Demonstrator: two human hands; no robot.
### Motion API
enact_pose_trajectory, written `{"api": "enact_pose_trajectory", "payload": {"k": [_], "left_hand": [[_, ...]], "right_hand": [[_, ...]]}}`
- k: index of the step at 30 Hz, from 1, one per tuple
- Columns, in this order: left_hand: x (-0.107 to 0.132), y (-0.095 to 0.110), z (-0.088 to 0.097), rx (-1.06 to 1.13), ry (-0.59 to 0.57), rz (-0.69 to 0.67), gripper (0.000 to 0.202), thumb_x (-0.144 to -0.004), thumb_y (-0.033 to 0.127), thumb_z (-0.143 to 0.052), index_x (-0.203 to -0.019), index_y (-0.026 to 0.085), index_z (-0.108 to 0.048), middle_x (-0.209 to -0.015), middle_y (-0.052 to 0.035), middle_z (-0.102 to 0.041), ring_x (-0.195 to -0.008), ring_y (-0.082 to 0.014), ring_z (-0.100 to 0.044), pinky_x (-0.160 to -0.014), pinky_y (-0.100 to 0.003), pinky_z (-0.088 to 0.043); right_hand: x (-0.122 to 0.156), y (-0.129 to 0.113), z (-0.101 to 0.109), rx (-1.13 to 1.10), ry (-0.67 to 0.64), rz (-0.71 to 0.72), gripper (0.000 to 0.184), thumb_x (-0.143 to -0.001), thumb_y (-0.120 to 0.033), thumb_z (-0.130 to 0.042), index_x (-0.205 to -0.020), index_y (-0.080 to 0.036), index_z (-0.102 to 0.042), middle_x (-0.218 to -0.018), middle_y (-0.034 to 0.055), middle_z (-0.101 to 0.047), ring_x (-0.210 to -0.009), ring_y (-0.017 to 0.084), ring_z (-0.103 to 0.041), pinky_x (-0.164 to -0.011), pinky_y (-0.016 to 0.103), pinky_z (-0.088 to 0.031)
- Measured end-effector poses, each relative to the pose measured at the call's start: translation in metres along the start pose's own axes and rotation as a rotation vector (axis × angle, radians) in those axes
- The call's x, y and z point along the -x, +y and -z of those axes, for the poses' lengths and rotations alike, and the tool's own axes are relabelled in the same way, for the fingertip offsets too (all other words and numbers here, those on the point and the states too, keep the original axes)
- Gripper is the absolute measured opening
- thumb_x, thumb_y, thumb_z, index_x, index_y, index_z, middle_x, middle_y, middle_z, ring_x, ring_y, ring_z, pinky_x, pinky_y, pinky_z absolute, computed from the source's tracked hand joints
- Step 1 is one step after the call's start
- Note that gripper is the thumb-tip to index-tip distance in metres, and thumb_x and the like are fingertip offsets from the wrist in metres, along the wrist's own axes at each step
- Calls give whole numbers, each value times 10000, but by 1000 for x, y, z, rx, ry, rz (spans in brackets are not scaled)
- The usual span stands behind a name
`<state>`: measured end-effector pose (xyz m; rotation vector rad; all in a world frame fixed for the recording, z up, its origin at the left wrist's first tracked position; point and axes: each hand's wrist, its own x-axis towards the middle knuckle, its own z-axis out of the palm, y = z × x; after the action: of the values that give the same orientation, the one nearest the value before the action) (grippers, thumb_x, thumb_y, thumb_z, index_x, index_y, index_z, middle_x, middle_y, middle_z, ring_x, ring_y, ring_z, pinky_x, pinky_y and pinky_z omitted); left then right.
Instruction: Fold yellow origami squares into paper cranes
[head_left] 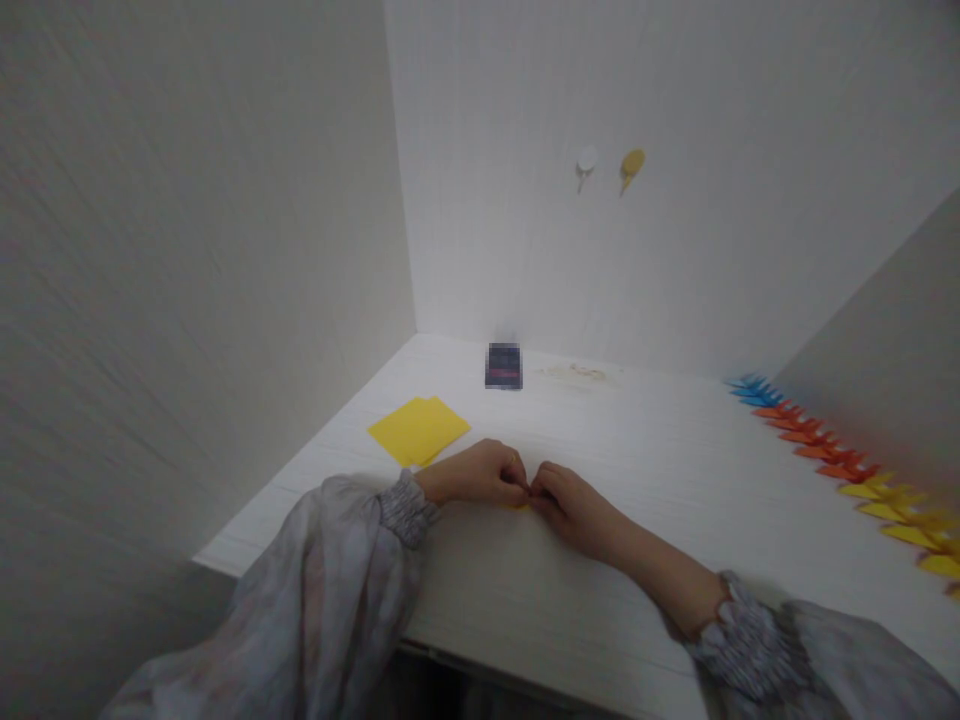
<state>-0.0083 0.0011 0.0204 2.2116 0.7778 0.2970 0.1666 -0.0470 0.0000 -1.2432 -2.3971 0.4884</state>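
White table [675, 480] stood in a corner. A row of folded paper figures [847, 465], blue through orange to yellow, lined its right side, and yellow sheets [418, 430] lay at left. At centre, left hand [480, 472] and right hand [574, 510] met, each grip pinched closed on a small yellow paper [517, 504].

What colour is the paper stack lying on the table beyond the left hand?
Yellow; the paper stack shows best in the head view.

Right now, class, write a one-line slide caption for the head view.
Left hand and right hand pinch a small yellow paper piece on a white table, flat yellow square sheets nearby.
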Motion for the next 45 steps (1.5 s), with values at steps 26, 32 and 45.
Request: {"api": "enact_pose_trajectory", "payload": {"k": [26,32,45], "left_hand": [[-2,-7,-7,94,58,72,164,-599,266,-652,-686,128,-657,-730,-20,-636,-648,-105,-552,-596,-195,-413],[-2,-5,-6,35,66,26,126,-612,251,-645,-661,136,-666,-760,-13,-620,-660,-101,-551,-610,-190,-407],[-5,-11,-9,7,68,-38,94,-613,224,-651,-662,144,-658,-803,-4,-605,-662,-86,-537,-621,-187,-398]], "right_hand": [[2,-1,-2,-26,52,-76,113,-762,-82,-428,-698,-173,-449,-716,34,-508,-648,137,-462,-580,259,-391],[2,1,-3,-62,61,-107,100,-769,-91,-428,-722,-179,-442,-713,20,-498,-635,129,-457,-562,251,-380],[0,5,1,-63,75,-82,134,-709,-41,-453,-709,-174,-469,-761,30,-477,-701,139,-458,-625,259,-384]]}}
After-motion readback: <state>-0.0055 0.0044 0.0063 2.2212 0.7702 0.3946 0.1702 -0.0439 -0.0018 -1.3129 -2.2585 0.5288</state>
